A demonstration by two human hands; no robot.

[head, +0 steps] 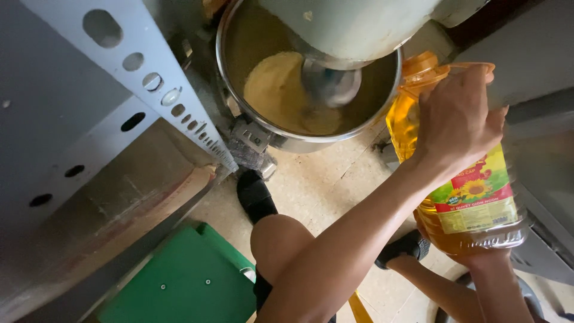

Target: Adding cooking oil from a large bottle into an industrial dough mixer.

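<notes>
Head view: large clear oil bottle (460,179), amber liquid, orange cap, colourful flower label, tilted with its neck just beside the rim of the steel mixer bowl (311,140). Left hand (457,122) clamped over bottle's upper side; right hand (478,254) grips its base from beneath, fingers mostly hidden. Yellow dough (275,90) lies inside bowl. Green stool (185,281) on the floor below.
</notes>
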